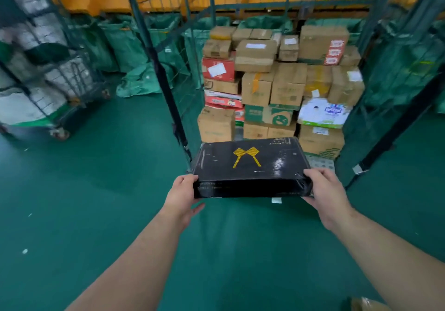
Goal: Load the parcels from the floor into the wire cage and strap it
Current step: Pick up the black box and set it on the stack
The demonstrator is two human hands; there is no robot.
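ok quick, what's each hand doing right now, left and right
Left hand: grips the near left corner of the black parcel.
Right hand: grips the parcel's near right corner, fingers curled over the top edge.

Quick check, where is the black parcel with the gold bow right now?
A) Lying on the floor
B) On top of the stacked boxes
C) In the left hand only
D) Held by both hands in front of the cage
D: the left hand and right hand each grip a near corner of the black parcel, held off the floor before the wire cage.
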